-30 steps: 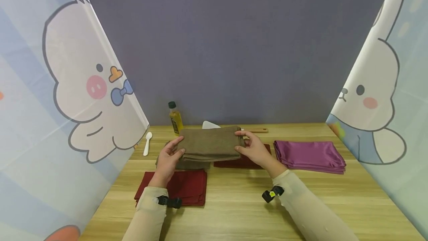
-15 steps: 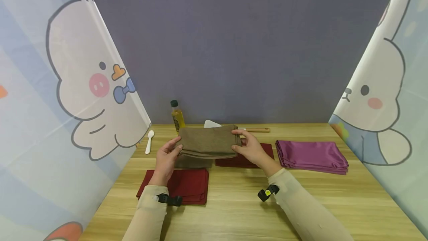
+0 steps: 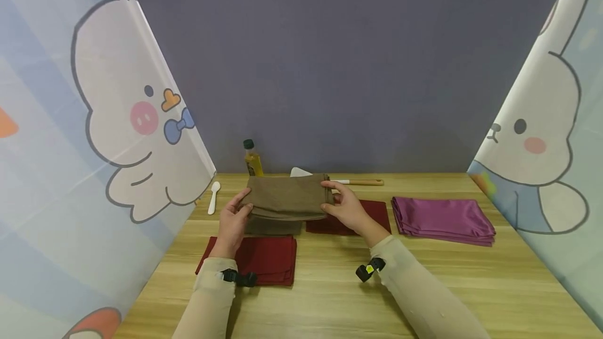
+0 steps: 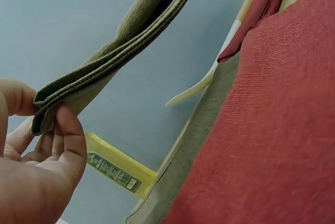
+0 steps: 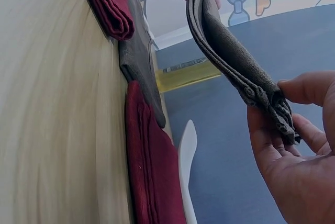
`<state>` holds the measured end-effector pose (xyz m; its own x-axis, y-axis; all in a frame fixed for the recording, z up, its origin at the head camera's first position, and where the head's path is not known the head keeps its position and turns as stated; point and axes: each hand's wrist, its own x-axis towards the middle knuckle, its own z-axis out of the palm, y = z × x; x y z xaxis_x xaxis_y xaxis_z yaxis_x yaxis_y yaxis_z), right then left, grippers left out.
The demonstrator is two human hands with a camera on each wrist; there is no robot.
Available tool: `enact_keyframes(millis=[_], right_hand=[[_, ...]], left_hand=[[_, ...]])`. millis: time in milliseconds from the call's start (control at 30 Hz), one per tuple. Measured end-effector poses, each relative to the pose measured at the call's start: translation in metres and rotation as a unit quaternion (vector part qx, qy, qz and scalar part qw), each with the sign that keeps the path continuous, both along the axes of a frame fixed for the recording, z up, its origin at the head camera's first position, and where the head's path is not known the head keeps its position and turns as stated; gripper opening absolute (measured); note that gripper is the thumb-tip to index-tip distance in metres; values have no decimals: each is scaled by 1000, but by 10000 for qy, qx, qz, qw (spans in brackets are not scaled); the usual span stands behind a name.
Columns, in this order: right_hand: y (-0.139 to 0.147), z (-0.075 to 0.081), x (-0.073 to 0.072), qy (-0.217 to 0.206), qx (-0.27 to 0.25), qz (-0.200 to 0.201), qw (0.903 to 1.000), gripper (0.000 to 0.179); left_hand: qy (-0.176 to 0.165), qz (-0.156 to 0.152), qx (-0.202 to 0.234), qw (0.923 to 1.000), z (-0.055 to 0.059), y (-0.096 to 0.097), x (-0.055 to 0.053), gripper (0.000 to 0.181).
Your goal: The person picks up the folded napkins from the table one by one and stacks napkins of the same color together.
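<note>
Both hands pinch the short ends of a folded olive-brown cloth [image 3: 287,196], held up over the table in the head view. At its left end is my left hand [image 3: 232,226], thumb on the near side; in the left wrist view the folded layers show between thumb and fingers. My right hand [image 3: 349,208] grips the other end, where the right wrist view shows the layers bunched [image 5: 275,111]. Below the held cloth lies another folded brown cloth [image 3: 275,227], partly hidden. One dark red folded cloth [image 3: 377,217] lies to its right, a second red cloth [image 3: 268,260] in front.
A folded purple satin cloth [image 3: 443,217] lies on the right of the wooden table [image 3: 339,297]. Along the back are an oil bottle [image 3: 253,164] and a spatula [image 3: 363,182], partly covered by the held cloth. A white spoon [image 3: 214,198] lies at left.
The held cloth and both hands have shifted a little left relative to the table. The head view has turned slightly. Both hands keep their grip.
</note>
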<state>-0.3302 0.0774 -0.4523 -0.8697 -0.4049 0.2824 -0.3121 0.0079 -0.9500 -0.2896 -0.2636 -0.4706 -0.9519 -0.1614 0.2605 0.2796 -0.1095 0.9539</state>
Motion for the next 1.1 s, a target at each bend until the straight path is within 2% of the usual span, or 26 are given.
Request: enact_keyframes(millis=[267,433,633,900,1100], right_hand=[[-15,-4,-5,55,-14,-142,9999,67],[-23,-9,-7,24,154,-298,9994,68],[-33,-13,-8,-64,22,-241,9997,68],[-46,-23,-14,-45,-94,-165,9998,67],[-55,-25,-12,25,111,-316,9994,67]], left_hand=[[-90,192,-228,9995,6,-9,-5,49],[-178,393,-142,9990,6,-16,-9,48],[-289,542,-67,9981,6,-22,-7,46],[-105,1000,61,9949,3,-30,-6,43],[-94,1137,55,9935,1,-36,-7,41]])
